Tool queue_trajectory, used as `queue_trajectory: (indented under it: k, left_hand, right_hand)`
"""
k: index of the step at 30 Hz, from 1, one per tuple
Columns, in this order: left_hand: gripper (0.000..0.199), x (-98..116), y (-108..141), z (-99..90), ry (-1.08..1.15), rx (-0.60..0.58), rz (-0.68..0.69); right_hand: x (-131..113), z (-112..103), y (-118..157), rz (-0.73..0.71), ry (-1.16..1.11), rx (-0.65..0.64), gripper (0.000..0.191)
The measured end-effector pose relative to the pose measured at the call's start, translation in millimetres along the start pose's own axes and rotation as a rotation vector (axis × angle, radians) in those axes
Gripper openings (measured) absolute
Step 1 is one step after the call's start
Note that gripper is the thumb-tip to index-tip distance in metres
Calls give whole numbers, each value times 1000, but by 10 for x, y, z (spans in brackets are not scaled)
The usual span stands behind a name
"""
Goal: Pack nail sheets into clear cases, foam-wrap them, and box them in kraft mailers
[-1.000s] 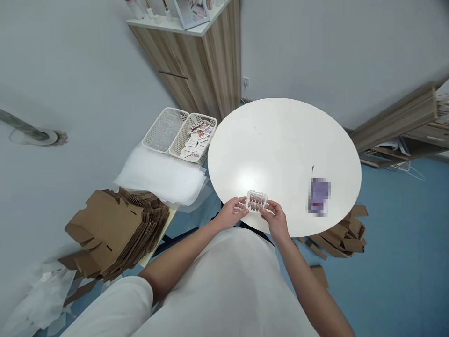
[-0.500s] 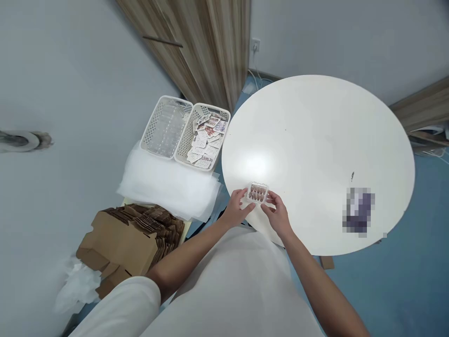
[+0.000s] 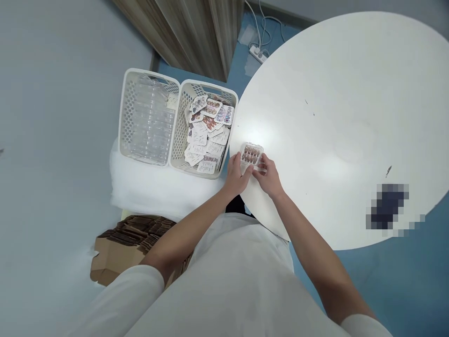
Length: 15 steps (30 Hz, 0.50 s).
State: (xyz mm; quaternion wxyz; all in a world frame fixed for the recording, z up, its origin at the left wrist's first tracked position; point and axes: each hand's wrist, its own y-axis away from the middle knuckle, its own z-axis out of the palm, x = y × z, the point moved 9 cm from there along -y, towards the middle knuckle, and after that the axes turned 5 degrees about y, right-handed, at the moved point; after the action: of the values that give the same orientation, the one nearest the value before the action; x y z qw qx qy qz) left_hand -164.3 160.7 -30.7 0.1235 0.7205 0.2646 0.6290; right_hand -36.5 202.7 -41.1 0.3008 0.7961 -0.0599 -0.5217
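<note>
A small clear case [image 3: 251,154] with two rows of brownish nail-shaped pieces is held at the left edge of the white round table [image 3: 336,117]. My left hand [image 3: 236,175] grips its left side and near corner, thumb at the front edge. On the right side, my right hand [image 3: 268,175] has its fingers and thumb on the case's edge. The case faces up between both hands.
Left of the table stand a white basket [image 3: 124,117] of clear plastic cases and another [image 3: 177,135] of printed cards. White sheets [image 3: 150,189] and flattened brown cardboard boxes [image 3: 117,255] lie nearer. A pixelated dark object [image 3: 387,206] rests on the table's right.
The view has shifted toward the baskets and come closer, so the baskets and table look larger. Both hands still hold the case at the table's edge.
</note>
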Motion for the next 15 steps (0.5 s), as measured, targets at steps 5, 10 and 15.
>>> queue_trajectory:
  k: [5,10,15]
  left_hand:
    - [60,23,-121,23,-132,-23,19]
    - [60,87,-151,18,-142,-36,44]
    - [61,113,-157,18,-135,-44,43]
  right_hand:
    - [-89,67,-131,-41,117,3,73]
    - [-159,109,-154,-81,149,9,75]
    - [-140,152,-158,-86,169,-7,79]
